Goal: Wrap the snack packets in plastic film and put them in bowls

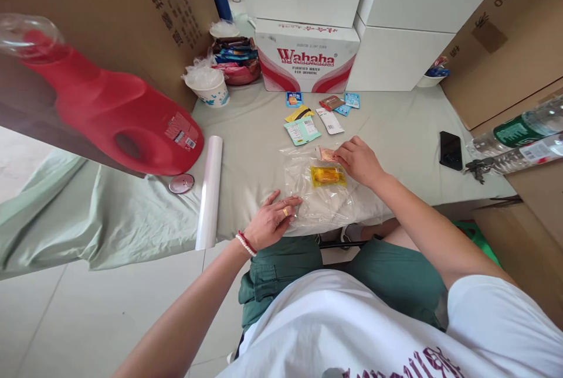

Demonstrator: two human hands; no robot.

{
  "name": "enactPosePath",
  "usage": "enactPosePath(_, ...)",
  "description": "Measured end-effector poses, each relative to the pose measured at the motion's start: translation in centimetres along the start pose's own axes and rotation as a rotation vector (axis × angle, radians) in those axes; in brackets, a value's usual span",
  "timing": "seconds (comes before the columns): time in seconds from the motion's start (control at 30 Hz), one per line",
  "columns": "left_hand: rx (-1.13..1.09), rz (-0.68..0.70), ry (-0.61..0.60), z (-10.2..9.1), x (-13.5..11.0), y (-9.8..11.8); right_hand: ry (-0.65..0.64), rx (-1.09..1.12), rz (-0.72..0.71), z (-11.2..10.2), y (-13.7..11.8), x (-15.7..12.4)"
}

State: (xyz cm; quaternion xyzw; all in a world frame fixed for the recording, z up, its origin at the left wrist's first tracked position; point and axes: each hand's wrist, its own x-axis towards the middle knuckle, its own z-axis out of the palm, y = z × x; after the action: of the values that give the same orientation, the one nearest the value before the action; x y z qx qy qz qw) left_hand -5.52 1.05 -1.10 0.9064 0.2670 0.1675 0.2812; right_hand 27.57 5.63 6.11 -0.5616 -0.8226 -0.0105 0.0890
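Note:
A clear plastic sheet or bag [303, 170] lies flat near the table's front edge. On it rests a small snack in a yellow wrapper [328, 176]. Just behind that snack is a small pinkish packet [326, 154], with the fingers of my right hand [358, 161] closed on its right end. My left hand [276, 218] lies with fingers stretched out on the near left part of the clear plastic. Behind the plastic are a mint-green packet [302, 130], a yellow-and-black packet [299, 113] and a white packet [329, 121].
Farther back lie a brown-red packet [331, 102] and blue packets [352, 100], before a Wahaha carton [308, 58]. Left are a white roll [210, 190], a red jug [127, 114] and a paper cup [206, 88]. Right are a phone [451, 150] and plastic bottles [523, 132].

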Motion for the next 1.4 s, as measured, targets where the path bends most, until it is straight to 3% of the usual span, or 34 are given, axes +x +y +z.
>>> enactPosePath(0.1,-0.016,0.004,0.013,0.0,0.0,-0.2,0.088,0.022,-0.041,0.3,-0.8,-2.3)
enactPosePath(0.27,-0.011,0.000,0.022,0.1,0.0,-0.3,-0.027,-0.005,-0.111,1.1,-2.4,-4.2)
enactPosePath(0.43,0.001,-0.011,0.007,0.1,-0.1,-0.1,-0.053,0.054,-0.086,0.6,-2.5,-3.5)
enactPosePath(0.67,0.005,-0.051,-0.018,0.0,0.1,0.3,-0.262,0.083,-0.062,1.7,-2.2,-2.4)
enactPosePath(1.07,0.013,-0.077,-0.002,0.0,0.1,0.5,-0.232,0.149,-0.017,1.7,-1.9,-2.1)
enactPosePath(1.17,-0.005,-0.106,0.005,-0.2,0.2,0.7,-0.077,0.213,-0.033,0.6,-2.0,-4.2)
enactPosePath(1.27,-0.012,-0.132,0.022,-0.1,0.2,0.7,0.084,0.283,-0.052,0.3,-2.8,-8.6)
enactPosePath(1.4,0.005,-0.148,0.069,0.4,0.3,0.4,0.096,0.248,-0.077,2.3,-4.0,-14.5)
